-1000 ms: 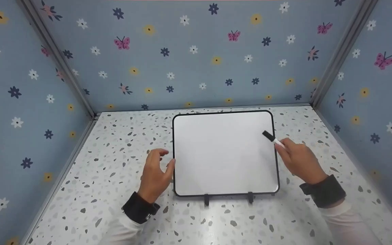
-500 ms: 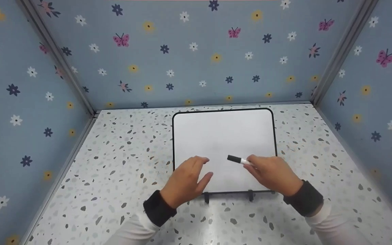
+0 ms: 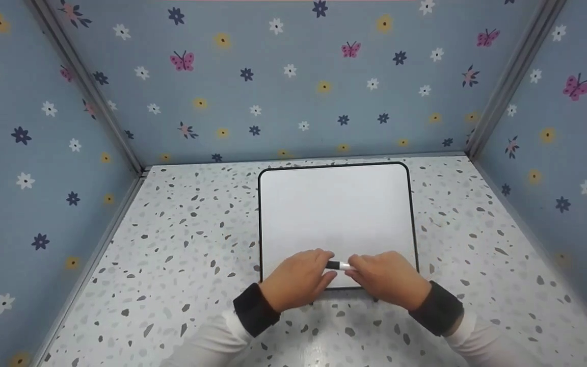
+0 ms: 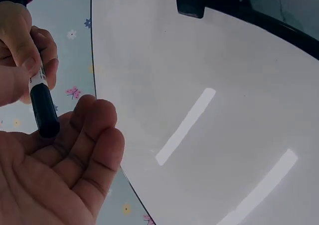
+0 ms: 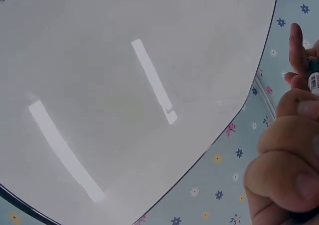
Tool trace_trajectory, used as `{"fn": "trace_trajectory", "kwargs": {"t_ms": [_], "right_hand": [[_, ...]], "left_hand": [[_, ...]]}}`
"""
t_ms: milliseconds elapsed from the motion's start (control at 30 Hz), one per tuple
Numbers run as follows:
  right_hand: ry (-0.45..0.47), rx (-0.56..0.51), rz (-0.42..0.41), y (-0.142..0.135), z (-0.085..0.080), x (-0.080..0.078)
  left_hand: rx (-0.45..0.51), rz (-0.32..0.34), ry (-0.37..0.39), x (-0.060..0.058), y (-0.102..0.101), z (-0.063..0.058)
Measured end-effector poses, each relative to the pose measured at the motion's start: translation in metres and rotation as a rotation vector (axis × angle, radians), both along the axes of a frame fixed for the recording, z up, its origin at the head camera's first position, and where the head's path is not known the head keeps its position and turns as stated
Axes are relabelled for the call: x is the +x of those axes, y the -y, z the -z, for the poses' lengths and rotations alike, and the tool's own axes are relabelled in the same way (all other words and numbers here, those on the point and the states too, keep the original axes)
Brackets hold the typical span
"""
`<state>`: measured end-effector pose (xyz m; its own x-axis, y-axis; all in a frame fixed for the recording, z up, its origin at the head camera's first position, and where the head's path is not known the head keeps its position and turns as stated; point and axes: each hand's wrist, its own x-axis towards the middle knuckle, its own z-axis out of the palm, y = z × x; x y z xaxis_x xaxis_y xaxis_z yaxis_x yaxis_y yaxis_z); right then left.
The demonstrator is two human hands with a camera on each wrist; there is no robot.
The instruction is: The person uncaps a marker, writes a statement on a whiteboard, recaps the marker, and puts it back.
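A white marker with a black cap lies level between both hands, over the lower part of a black-framed whiteboard. My right hand grips the marker's white barrel, its fingers curled round it in the right wrist view. At the cap end is my left hand, thumb and fingers apart. In the left wrist view the black cap reaches the left hand's loosely bent fingers, which are not closed round it. Most of the barrel is hidden by the right hand.
The whiteboard stands on a speckled white tabletop, with dark feet at its lower edge. Blue flowered panels enclose the back and both sides. Black bands circle both wrists.
My right hand has brought the marker from the board's right edge leftward and down to its lower middle. My left hand has moved rightward from the left edge to the cap.
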<state>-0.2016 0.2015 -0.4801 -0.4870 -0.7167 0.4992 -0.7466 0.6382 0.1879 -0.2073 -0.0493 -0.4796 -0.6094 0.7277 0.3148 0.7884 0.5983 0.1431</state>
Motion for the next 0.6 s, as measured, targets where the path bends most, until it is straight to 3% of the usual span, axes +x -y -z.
{"fn": "trace_trajectory", "kwargs": {"t_ms": [133,267,600], "right_hand": [[0.007,-0.002,-0.026,0.0024,0.0060,0.0020],[0.010,0.009,-0.034,0.0043,0.0075,0.0030],[-0.092,0.031,-0.078,0.0054,0.0064,0.0052]], "left_hand": [[-0.060,0.049,-0.005,0.0005,-0.0021,0.0010],[-0.096,0.064,0.040,0.0011,-0.0021,0.0011],[-0.170,0.079,0.138,0.0048,-0.0008,0.0009]]}}
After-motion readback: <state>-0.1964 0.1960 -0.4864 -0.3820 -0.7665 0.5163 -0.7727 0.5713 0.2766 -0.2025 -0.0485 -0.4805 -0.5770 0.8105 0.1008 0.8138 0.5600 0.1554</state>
